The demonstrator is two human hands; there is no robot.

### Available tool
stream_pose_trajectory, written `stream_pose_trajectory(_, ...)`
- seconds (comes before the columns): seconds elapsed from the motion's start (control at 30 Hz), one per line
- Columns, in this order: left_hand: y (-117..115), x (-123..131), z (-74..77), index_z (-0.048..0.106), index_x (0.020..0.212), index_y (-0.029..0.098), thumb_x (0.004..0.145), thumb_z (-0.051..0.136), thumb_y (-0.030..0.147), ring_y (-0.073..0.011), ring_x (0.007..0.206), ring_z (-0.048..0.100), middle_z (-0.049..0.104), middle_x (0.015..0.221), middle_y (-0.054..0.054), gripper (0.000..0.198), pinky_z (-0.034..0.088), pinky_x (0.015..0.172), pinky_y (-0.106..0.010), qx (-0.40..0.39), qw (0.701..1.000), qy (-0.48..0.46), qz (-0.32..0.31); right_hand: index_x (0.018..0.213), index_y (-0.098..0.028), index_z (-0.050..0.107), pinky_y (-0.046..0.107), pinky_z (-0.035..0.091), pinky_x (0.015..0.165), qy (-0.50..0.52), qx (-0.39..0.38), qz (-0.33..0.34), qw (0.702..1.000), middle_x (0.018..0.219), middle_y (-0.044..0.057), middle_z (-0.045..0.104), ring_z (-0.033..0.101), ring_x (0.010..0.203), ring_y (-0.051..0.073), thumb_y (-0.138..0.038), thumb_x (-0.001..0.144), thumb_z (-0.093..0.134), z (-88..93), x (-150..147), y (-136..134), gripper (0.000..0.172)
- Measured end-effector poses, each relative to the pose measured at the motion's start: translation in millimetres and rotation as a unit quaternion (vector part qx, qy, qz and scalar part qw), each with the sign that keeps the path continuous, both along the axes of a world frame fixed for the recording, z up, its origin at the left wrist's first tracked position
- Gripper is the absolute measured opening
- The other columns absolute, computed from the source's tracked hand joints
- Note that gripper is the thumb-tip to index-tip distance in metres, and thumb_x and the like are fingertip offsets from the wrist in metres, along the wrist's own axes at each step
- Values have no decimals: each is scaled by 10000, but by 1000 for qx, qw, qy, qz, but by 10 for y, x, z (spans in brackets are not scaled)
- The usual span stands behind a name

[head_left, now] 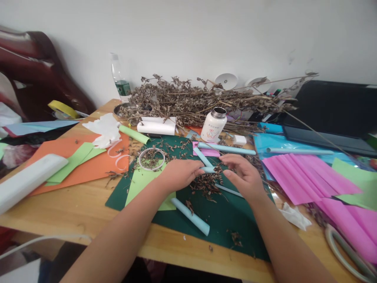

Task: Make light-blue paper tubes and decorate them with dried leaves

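My left hand (182, 173) pinches a short light-blue paper tube (209, 170) above the green cutting mat (235, 232). Brown dried leaf bits (217, 169) show at the tube's right end. My right hand (243, 175) is just right of that end, its thumb and curved fingers apart with a gap between them. Beneath both hands lies a pile of crumbled dried leaves (206, 186). Another blue paper tube (191, 216) rests nearer the mat's front edge, and a longer blue tube (228, 148) lies beyond my hands. A thin blue strip or tube (228, 190) runs under my right hand.
Behind the mat stand an open white bottle (214, 125) and a heap of dried plant stems (176, 96). A tape ring (151, 158) sits on green paper at left. Pink crepe paper (306, 175) and a laptop (332, 118) are at right; orange paper (79, 161) is at left.
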State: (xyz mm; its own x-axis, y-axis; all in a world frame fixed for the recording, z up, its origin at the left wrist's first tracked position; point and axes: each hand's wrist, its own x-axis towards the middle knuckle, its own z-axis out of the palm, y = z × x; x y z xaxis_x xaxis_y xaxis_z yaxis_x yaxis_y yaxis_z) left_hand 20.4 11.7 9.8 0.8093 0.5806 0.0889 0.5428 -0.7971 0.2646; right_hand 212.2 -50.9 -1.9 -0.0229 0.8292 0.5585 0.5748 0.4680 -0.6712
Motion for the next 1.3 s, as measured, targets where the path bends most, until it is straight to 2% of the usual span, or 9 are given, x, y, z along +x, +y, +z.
stream_pose_trajectory(0.17,0,5,26,486,917,215,836,213,363,-169,754,560,599,839,-17,321,385,579,-239,-4,1000,10,2,777,-218,575,364,411,778,-92,15,7,996,892,50,582,523,867,178,-209,697,530,46,-21,5,92)
stream_pose_trajectory(0.3,-5,11,21,482,938,216,835,218,364,-174,767,560,598,863,-25,320,393,590,-247,0,1000,12,5,773,-225,604,382,397,784,-149,35,20,988,940,55,581,510,895,193,-223,713,499,87,0,3,121)
stream_pose_trajectory(0.5,13,-14,-13,485,971,218,835,216,358,-181,807,560,599,913,-31,333,402,624,-260,13,1000,2,18,989,-250,556,429,325,885,-197,-48,85,976,1198,54,451,401,1086,220,-266,735,487,51,28,13,264)
stream_pose_trajectory(0.6,27,-29,-15,492,976,220,832,230,359,-184,811,562,602,922,-31,330,402,627,-262,20,1000,1,14,990,-239,555,417,337,885,-166,-66,90,980,1195,65,452,409,1084,212,-265,740,482,25,-3,1,261)
stream_pose_trajectory(0.73,28,-41,9,490,981,224,832,223,367,-180,802,564,607,911,-19,338,400,607,-252,20,1000,-6,2,879,-232,580,361,398,829,-28,5,47,998,1039,58,542,500,956,173,-202,750,453,43,-17,-25,183)
stream_pose_trajectory(0.8,33,-51,22,491,982,220,833,220,365,-177,813,560,604,919,-18,342,398,608,-246,17,1000,-11,7,851,-229,578,359,403,818,-2,32,25,999,998,56,550,508,930,173,-186,744,454,73,2,-32,170)
stream_pose_trajectory(0.97,58,-86,32,497,995,218,831,229,375,-176,815,556,605,927,-17,351,399,615,-248,11,1000,-10,14,829,-219,599,409,340,874,-172,57,41,983,1107,67,505,436,1030,220,-209,687,517,154,67,-29,164)
stream_pose_trajectory(1.17,63,-92,37,490,1029,208,832,219,377,-178,836,554,599,959,-30,375,407,645,-259,4,1000,-10,9,858,-188,601,409,334,881,-185,86,39,978,1150,88,460,407,1061,221,-211,715,464,208,104,-60,199)
stream_pose_trajectory(1.3,54,-85,38,492,1014,211,831,227,371,-180,846,553,599,957,-27,359,408,655,-262,1,1000,-6,0,871,-204,615,416,307,903,-255,71,51,963,1174,67,448,369,1085,228,-247,706,488,232,105,-72,212)
